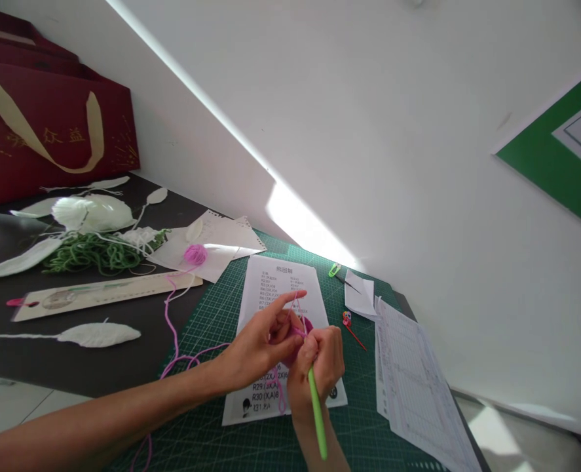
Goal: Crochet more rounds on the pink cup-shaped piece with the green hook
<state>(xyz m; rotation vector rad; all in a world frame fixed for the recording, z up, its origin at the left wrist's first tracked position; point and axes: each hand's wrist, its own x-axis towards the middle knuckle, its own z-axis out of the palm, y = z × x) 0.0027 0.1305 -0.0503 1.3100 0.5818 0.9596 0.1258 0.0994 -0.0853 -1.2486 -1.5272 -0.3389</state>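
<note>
From where I'm watching, most of the view is a plain white wall (369, 131), with a hard diagonal stripe of sunlight (300, 223) cutting down it to the desk edge. Off to the right there's a green-bordered board (555, 164) on the wall. The desk (74, 354) itself is dark, with a green cutting mat (211, 314) covering the near part. A dark red gift bag (49, 131) with cream handles leans in the far left corner against the wall. Bottom left I can see pale floor tiles (10, 400), and bottom right another sunlit patch.
</note>
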